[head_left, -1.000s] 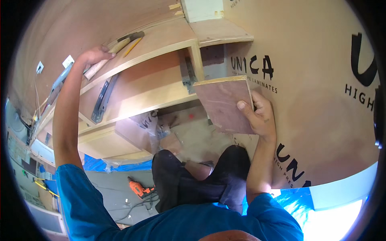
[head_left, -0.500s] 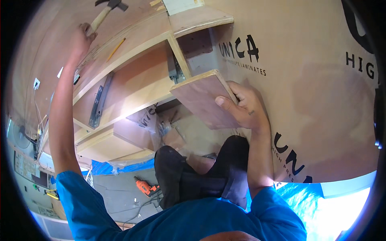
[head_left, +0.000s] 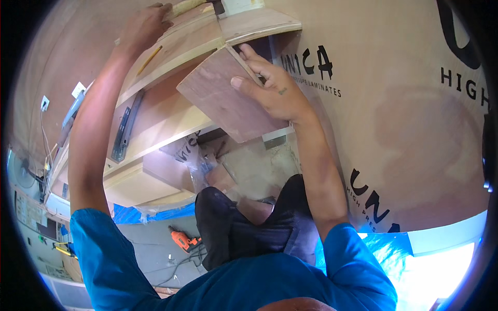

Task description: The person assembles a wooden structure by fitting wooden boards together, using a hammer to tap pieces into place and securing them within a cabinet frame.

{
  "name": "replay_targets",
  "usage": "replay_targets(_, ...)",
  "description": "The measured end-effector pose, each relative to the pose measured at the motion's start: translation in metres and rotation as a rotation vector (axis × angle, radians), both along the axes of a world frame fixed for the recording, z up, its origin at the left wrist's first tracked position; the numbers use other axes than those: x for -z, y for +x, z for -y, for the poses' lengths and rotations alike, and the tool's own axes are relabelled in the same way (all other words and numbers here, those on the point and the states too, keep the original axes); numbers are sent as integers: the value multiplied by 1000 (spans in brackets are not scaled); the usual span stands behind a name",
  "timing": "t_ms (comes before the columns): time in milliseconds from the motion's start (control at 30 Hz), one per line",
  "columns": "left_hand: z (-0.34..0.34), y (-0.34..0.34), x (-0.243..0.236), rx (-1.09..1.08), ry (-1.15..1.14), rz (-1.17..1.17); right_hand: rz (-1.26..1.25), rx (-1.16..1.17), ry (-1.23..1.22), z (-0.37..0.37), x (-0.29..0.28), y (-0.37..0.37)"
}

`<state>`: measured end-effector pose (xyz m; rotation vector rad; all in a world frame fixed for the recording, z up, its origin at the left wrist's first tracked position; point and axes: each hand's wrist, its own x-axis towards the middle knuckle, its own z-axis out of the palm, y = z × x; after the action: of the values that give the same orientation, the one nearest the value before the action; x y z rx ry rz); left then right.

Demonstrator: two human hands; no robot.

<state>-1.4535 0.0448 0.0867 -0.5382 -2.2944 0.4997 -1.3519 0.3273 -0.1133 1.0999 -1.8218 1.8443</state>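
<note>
My left hand point(head_left: 145, 28) is closed round the pale wooden handle of a hammer point(head_left: 188, 7) at the top of the view. The upper edge cuts off part of the hammer, and its dark head shows only in part beside a cabinet corner. With its thumb on the near face and fingers behind the edge, my right hand point(head_left: 275, 90) grips a flat rectangular wooden board point(head_left: 220, 96). The board is tilted, in front of the wooden cabinet frame point(head_left: 179, 132), and covers part of its opening. A yellow pencil point(head_left: 150, 59) lies on the cabinet top between my arms.
Dark metal drawer slides point(head_left: 122, 136) sit inside the cabinet. A large laminate-covered panel point(head_left: 404, 135) with black lettering stands on the right. An orange power drill point(head_left: 184, 241) lies on the grey floor, its cable nearby. Blue plastic sheeting point(head_left: 136, 214) lies under the cabinet.
My left hand has moved right with the hammer, toward the cabinet corner. My right hand has carried the board up and left, closer to the frame.
</note>
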Motion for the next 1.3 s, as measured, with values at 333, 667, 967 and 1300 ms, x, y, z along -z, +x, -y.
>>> replay_targets(333, -4, -1, 4, -19, -45, -17, -87, -5, -18, 7, -5, -6)
replay_targets(667, 0, -8, 18, 134, 27, -129, -21, -20, -20, 7, -1, -9)
replay_targets(967, -14, -1, 25, -100, 55, -27, -44, -19, 2, 7, -2, -10)
replay_targets(1300, -36, -3, 22, 7, 119, -64, -10, -2, -4, 7, -5, -10)
